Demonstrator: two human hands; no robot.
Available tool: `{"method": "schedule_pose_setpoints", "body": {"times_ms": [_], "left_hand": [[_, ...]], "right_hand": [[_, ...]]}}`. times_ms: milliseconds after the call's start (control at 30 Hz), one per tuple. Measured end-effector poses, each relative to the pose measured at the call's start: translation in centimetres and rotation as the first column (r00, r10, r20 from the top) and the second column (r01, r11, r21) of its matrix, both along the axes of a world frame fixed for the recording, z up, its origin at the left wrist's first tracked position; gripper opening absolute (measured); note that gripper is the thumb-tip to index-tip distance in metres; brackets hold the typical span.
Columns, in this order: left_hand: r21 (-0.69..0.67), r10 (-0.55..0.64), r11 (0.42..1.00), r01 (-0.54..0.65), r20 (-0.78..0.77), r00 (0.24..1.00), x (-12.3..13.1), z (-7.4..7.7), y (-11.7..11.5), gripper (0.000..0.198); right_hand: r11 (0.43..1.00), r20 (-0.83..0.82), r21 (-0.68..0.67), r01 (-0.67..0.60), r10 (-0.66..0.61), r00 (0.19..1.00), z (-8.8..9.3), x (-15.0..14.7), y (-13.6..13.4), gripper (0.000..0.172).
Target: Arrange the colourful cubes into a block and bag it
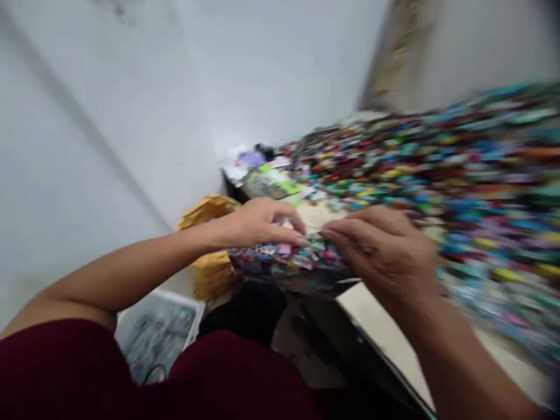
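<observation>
My left hand [266,223] reaches in over a pile of small multicoloured pieces [301,256] at the table's near corner. Its thumb and forefinger curl toward each other, tips close together. Facing it from the right, my right hand [389,248] pinches with thumb and forefinger, the other fingers folded in. A faint thin line seems to run between the two sets of fingertips, but blur hides what it is. Under the fingertips lies a pale bare patch of tabletop [317,214].
Small colourful items [437,169] cover the table toward the right, smeared by motion. A green printed packet [271,182] lies near the wall. Left of the table are a yellow-orange bag [210,277] and, lower, a white bin [196,315] with small bagged pieces. Pale walls [280,64] stand behind.
</observation>
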State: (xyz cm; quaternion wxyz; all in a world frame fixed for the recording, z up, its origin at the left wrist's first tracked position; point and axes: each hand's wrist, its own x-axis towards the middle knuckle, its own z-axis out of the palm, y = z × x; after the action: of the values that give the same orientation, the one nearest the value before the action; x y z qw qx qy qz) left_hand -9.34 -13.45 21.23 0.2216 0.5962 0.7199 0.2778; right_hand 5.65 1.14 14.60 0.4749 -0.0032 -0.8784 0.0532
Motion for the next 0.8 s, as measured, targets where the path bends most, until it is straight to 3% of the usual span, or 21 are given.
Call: {"method": "schedule_pose_setpoints", "body": {"times_ms": [167,333,467,533,600,667,700,733,767,800], "left_hand": [[-0.069,0.238,0.966,-0.25,-0.141,0.961,0.0,0.0,-8.9,0.012],[-0.145,0.414,0.88,-0.451,-0.231,0.881,-1.2,-1.8,-16.2,0.015],[-0.18,0.471,0.853,-0.49,-0.139,0.871,-3.7,-4.7,-21.3,0.018],[-0.205,0.521,0.83,-0.519,-0.047,0.852,-5.3,-7.1,-24.4,0.02],[-0.222,0.618,0.774,-0.593,0.063,0.784,-7.0,-10.3,-28.0,0.022],[-0.251,0.79,0.613,-0.749,0.155,0.594,-8.5,-14.4,-32.1,0.021],[-0.276,0.886,0.459,-0.845,0.213,0.412,-9.0,-16.7,-34.2,0.02],[-0.282,0.958,0.221,-0.934,0.243,0.153,-9.4,-19.2,-36.3,0.022],[-0.286,0.973,0.085,-0.954,0.228,0.018,-9.6,-21.6,-38.3,0.024],[-0.294,0.974,-0.011,-0.956,0.213,-0.077,-9.6,-24.0,-40.2,0.024]], "right_hand": [[0.958,-0.039,0.132,-0.256,0.263,0.964,-1.5,-5.4,-5.5,0.039],[0.875,0.03,0.037,-0.483,0.483,0.875,-4.1,-10.1,-11.6,0.044],[0.801,0.106,-0.111,-0.589,0.599,0.794,-6.7,-13.5,-15.9,0.039],[0.751,0.157,-0.242,-0.615,0.656,0.739,-8.3,-15.0,-17.6,0.036],[0.722,0.199,-0.405,-0.561,0.669,0.717,-10.3,-16.2,-18.4,0.032],[0.712,0.261,-0.564,-0.419,0.635,0.727,-12.7,-16.6,-18.3,0.029],[0.699,0.302,-0.63,-0.337,0.621,0.723,-14.0,-16.5,-17.8,0.029],[0.681,0.343,-0.686,-0.256,0.613,0.711,-15.3,-16.2,-17.2,0.029],[0.659,0.393,-0.732,-0.171,0.615,0.683,-16.7,-15.6,-16.4,0.028],[0.632,0.435,-0.768,-0.1,0.631,0.643,-18.2,-14.9,-15.7,0.029]]}}
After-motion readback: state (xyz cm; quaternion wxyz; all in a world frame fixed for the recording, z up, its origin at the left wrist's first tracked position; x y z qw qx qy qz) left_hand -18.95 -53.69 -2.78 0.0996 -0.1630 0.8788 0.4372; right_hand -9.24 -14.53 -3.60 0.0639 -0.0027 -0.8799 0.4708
